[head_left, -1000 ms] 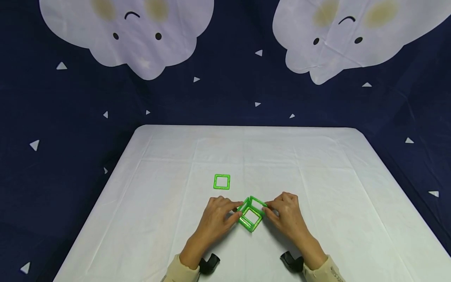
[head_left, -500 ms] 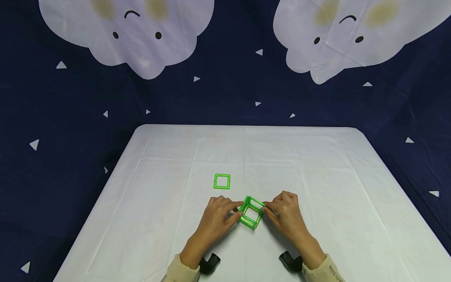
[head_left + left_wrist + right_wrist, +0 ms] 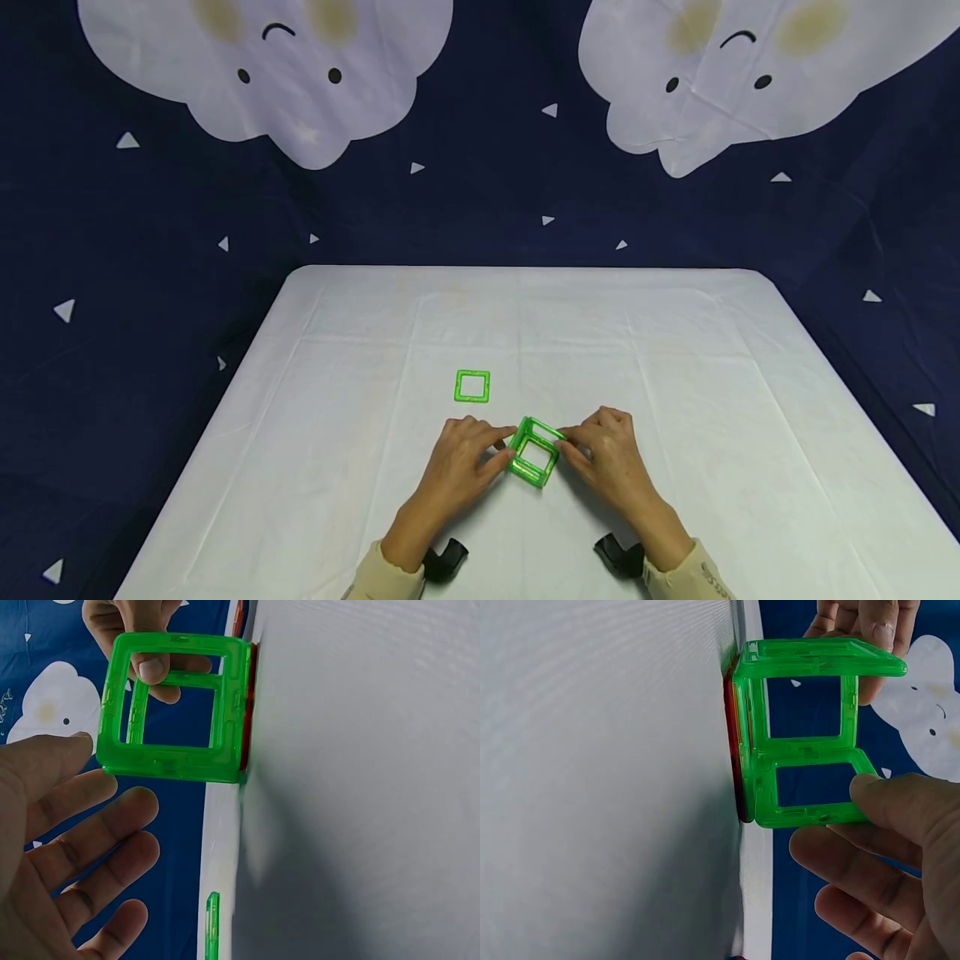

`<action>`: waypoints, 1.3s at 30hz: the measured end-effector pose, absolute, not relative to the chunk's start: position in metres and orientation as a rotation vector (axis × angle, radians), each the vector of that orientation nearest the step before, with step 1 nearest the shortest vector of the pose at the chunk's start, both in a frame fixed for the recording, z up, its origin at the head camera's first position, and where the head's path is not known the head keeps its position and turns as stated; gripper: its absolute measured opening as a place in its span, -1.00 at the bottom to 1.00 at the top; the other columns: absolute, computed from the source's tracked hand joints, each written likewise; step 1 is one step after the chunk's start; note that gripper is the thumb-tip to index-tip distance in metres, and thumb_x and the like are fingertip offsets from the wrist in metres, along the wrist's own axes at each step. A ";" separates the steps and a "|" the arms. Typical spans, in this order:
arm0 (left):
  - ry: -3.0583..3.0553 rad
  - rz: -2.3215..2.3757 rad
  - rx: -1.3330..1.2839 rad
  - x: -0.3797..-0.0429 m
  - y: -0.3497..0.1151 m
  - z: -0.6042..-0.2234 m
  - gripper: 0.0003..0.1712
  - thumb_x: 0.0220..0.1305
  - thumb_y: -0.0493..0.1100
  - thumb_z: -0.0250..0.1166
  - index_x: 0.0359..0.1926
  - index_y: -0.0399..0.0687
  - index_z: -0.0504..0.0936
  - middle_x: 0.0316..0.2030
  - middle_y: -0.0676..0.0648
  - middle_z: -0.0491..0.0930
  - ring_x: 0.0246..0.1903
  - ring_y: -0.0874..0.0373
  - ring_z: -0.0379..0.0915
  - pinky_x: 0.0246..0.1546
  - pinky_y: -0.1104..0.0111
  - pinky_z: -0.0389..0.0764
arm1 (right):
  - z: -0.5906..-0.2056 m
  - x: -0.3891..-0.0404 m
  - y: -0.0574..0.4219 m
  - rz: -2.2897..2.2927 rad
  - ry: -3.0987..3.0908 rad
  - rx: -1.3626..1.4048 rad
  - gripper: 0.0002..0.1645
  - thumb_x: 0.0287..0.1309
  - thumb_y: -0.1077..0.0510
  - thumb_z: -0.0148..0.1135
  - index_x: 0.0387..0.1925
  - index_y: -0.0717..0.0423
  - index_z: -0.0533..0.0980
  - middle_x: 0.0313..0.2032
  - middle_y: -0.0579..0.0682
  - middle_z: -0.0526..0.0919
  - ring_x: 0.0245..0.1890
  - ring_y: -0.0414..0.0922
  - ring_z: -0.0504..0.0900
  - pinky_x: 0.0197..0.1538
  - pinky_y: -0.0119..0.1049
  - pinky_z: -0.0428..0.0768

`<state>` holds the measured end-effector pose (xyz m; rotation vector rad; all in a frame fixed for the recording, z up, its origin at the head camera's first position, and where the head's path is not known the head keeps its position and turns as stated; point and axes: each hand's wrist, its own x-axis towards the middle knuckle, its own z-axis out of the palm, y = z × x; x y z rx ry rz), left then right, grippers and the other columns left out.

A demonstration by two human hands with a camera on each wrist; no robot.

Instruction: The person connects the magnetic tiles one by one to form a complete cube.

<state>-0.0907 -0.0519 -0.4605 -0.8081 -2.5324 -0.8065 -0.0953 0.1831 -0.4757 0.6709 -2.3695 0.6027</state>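
Note:
Between both hands a box of green square magnetic tiles [image 3: 533, 478] stands on the white table, its walls joined at the edges and its top without a tile. A thin red layer [image 3: 739, 742] shows under its base in the wrist views. My left hand [image 3: 467, 457] holds its thumb and forefinger at the left wall's upper edge, the other fingers loosely extended in the left wrist view. With thumb and forefinger my right hand [image 3: 611, 454] pinches a wall tile [image 3: 814, 817] on the right side. A single green square tile [image 3: 472, 399] lies flat farther back.
The white tabletop [image 3: 675, 358] extends to both sides and behind the box. A dark blue cloth [image 3: 480, 208] with clouds and triangles hangs behind it. Black wrist mounts [image 3: 446, 561] sit below the hands at each sleeve.
The gap at the box's far corner has closed as its walls came together, and the box has turned slightly. Both hands keep nearly the same place; the single tile lies still.

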 end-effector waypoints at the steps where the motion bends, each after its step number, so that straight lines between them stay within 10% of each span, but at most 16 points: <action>1: -2.532 -0.806 -0.807 -0.091 -0.052 -0.460 -0.71 0.11 -0.01 0.36 -0.11 0.12 0.71 -0.47 0.21 0.64 -0.39 0.31 0.46 -0.16 0.33 0.41 | -0.476 -0.096 0.183 0.606 -2.368 0.673 -0.81 -0.30 0.16 0.55 -0.50 0.05 0.71 -0.64 -0.18 0.66 -0.50 -0.24 0.40 -0.11 -0.05 0.36; 25: -2.536 -0.778 -0.830 -0.103 -0.052 -0.452 -0.72 0.11 -0.02 0.36 -0.13 0.08 0.71 -0.46 0.18 0.64 -0.34 0.27 0.48 -0.17 0.32 0.40 | -0.473 -0.101 0.186 0.657 -2.393 0.701 -0.84 -0.20 0.16 0.49 -0.45 0.06 0.69 -0.56 -0.14 0.70 -0.47 -0.23 0.42 -0.12 -0.09 0.33; 39: -2.709 -0.976 -1.060 -0.108 -0.061 -0.454 -0.32 0.07 0.15 0.34 0.23 0.12 0.46 0.08 0.07 0.51 0.14 0.16 0.36 0.15 0.15 0.40 | -0.473 -0.109 0.184 0.648 -2.429 0.768 -0.81 -0.15 0.18 0.44 -0.36 0.01 0.68 -0.49 -0.16 0.70 -0.42 -0.22 0.46 -0.12 -0.12 0.34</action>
